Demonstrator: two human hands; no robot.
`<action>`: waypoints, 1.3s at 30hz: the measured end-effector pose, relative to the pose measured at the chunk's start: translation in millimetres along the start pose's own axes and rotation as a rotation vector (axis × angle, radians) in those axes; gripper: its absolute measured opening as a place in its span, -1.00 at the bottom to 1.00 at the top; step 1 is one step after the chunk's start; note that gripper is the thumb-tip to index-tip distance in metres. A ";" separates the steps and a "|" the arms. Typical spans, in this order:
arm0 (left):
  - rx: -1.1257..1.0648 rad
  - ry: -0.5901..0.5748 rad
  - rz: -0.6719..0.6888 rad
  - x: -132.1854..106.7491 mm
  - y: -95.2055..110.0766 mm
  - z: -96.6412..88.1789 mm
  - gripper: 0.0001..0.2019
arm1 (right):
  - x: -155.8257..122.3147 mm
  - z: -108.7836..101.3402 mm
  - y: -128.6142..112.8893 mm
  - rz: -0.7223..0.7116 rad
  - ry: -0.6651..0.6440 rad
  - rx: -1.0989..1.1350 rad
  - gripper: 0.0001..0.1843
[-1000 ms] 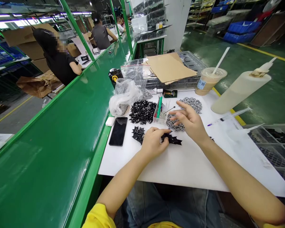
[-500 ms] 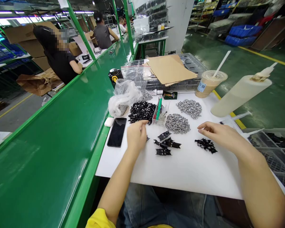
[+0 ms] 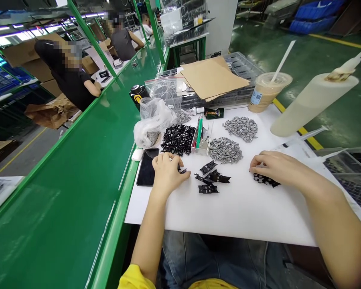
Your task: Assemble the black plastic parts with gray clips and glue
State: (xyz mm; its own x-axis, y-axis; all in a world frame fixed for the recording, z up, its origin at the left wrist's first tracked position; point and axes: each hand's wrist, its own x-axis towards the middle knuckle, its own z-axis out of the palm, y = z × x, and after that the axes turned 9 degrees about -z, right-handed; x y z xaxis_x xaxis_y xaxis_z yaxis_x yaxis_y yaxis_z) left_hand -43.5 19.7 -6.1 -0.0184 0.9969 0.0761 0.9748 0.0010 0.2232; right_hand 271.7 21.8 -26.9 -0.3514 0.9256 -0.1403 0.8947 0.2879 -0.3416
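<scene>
My left hand [image 3: 167, 172] rests on the white work board [image 3: 228, 208], its fingers curled over small black plastic parts [image 3: 182, 170] just below the big black pile [image 3: 178, 139]. On the right, my right hand [image 3: 276, 167] lies with bent fingers pressed on another small cluster of black parts [image 3: 267, 181]. A few black clips [image 3: 211, 176] lie loose between the hands. Two heaps of grey metal pieces [image 3: 225, 149] [image 3: 241, 127] sit behind them, beside a clear tray of tools [image 3: 201, 140].
A phone [image 3: 147, 171] and a white earbud case [image 3: 137, 155] lie at the board's left edge by the green conveyor [image 3: 78, 168]. Behind: plastic bags [image 3: 155, 120], cardboard [image 3: 212, 78], an iced drink [image 3: 266, 95], a large white bottle [image 3: 314, 106], parts trays [image 3: 353, 176]. Other people work further along the line.
My left hand left the clips in the middle and went left to the parts by the black pile. My right hand swung from the grey heap to the cluster on the right.
</scene>
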 end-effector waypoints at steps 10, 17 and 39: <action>-0.064 -0.114 0.055 -1.5 -1.4 0.9 -0.87 | 1.6 3.1 -3.7 -0.065 0.058 -0.088 -0.77; -0.654 0.015 0.037 7.4 -4.5 1.7 -0.89 | 2.5 -5.8 -8.2 0.013 0.108 -0.033 -0.81; -1.141 -0.493 0.254 -32.7 37.3 14.7 -0.42 | -6.9 24.5 -94.7 -0.518 0.779 0.693 -0.95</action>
State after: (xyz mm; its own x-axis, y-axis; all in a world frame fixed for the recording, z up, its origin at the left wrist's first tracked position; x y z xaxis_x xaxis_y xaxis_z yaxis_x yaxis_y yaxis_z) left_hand -3.2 -11.7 -14.6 0.4640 0.8827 -0.0740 0.1894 -0.0172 0.9818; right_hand 182.7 -17.8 -16.4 -0.1504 0.7064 0.6916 0.2665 0.7026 -0.6598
